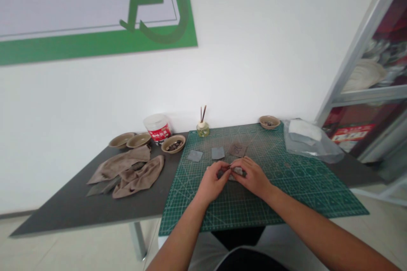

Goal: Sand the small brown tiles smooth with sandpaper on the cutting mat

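My left hand (212,183) and my right hand (252,177) meet over the middle of the green cutting mat (286,186). Both are closed in a pinch on a small grey piece (238,171) held between them, just above the mat. Three grey square pads lie on the mat right behind my hands: one at the left (195,155), one in the middle (218,153), one at the right (238,150). What exactly the small piece is I cannot make out.
Brown cloths (130,171) lie on the dark table (73,207) at the left. Behind them stand tan bowls (173,143), a white tub with a red label (157,128) and a reed diffuser (202,127). Another bowl (269,122) and a plastic bag (307,139) sit at the right.
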Demonstrator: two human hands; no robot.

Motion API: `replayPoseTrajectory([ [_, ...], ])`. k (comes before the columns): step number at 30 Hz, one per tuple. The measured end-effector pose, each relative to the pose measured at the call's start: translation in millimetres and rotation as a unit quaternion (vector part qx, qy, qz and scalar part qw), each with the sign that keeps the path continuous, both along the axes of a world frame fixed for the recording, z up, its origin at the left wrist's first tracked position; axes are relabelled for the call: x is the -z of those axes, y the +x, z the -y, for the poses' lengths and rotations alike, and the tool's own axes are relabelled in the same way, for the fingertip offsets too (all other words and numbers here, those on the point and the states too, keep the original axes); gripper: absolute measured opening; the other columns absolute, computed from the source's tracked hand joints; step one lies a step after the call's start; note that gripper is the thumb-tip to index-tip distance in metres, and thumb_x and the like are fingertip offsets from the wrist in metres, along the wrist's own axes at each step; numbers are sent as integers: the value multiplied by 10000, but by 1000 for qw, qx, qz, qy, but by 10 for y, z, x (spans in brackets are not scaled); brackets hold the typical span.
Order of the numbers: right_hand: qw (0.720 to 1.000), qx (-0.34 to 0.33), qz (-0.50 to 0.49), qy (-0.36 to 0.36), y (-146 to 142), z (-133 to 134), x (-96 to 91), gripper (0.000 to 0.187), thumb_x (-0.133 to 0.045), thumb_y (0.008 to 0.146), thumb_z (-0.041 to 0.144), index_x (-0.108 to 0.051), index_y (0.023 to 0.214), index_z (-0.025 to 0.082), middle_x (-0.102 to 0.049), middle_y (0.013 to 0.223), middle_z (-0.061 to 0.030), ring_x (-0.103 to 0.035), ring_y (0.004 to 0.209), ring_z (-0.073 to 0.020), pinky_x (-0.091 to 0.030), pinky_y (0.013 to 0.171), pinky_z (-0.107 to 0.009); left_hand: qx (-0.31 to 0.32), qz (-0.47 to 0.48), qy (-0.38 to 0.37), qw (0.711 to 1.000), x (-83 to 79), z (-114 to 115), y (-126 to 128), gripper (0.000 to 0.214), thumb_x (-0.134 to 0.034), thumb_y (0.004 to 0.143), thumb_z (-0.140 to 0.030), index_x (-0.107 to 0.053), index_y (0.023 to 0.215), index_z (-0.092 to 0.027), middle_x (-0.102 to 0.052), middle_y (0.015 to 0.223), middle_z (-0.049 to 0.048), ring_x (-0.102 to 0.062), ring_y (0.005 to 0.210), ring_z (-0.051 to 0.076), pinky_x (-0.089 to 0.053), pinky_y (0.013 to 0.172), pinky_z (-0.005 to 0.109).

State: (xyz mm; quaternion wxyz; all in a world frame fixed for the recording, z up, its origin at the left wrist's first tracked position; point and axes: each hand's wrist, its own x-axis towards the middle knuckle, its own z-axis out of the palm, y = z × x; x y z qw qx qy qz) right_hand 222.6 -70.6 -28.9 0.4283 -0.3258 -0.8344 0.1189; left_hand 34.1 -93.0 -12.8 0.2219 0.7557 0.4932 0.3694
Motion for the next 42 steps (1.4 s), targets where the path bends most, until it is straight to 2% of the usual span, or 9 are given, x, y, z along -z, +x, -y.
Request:
replayPoseTrajectory([
  [4,1000,-6,17,6,-31,5,15,160,-619,887,270,-590,1039,229,-672,1011,-49,-602,974,-204,-442,912,-363,13,63,-41,997,19,-22,-19,138,-572,864,-280,-644,945,-195,-693,882,11,-623,803,153,-459,746,261],
  [9,993,72,81,-37,-2,4,42,479,-731,766,420,-571,1155,192,-631,1097,-89,-538,1051,-267,-416,939,-403,-72,129,-2,989,80,-68,-51,97,-621,809,-277,-631,852,-191,-633,756,-16,-553,680,134,-414,652,237],
  [14,981,81,149,-96,26,-17,60,480,-727,732,497,-632,1098,202,-613,1085,-93,-505,1065,-287,-361,964,-426,-121,169,15,978,148,-138,-118,130,-591,828,-317,-578,852,-190,-587,714,-26,-520,633,125,-392,615,226],
  [19,972,88,118,-184,30,-101,32,578,-789,662,409,-605,1161,181,-607,1107,-109,-505,1054,-289,-350,928,-419,-122,187,13,975,176,-151,-131,155,-601,825,-340,-567,852,-191,-565,695,-36,-516,618,119,-386,603,218],
  [22,967,68,95,-226,37,-136,-12,503,-813,626,341,-631,1065,175,-638,985,-76,-554,923,-242,-392,825,-357,-120,191,13,974,171,-140,-127,158,-609,820,-342,-568,842,-191,-545,683,-43,-500,606,114,-380,597,215],
  [27,969,45,67,-234,133,-162,-112,366,-765,660,225,-617,991,182,-642,921,-32,-573,794,-166,-401,682,-263,-122,193,9,974,153,-128,-125,159,-612,812,-343,-570,830,-191,-523,672,-47,-477,597,113,-367,579,213],
  [34,962,83,41,-256,538,-272,-148,507,-818,596,265,-621,1056,183,-675,960,-57,-614,851,-209,-423,754,-312,-127,192,1,973,142,-135,-110,158,-622,791,-341,-571,813,-192,-521,650,-49,-473,590,116,-361,569,213],
  [38,960,86,30,-266,677,-284,-143,455,-777,652,271,-634,1075,183,-698,963,-71,-642,840,-219,-447,752,-322,-127,186,-2,974,144,-139,-111,148,-622,788,-331,-571,805,-193,-520,648,-47,-474,591,118,-356,569,218],
  [42,961,75,-15,-266,724,-291,-80,625,-800,613,265,-581,1196,210,-671,1131,-88,-640,981,-240,-457,835,-336,-124,181,-3,975,143,-135,-111,145,-617,791,-328,-565,799,-193,-514,647,-48,-469,592,118,-359,574,220],
])
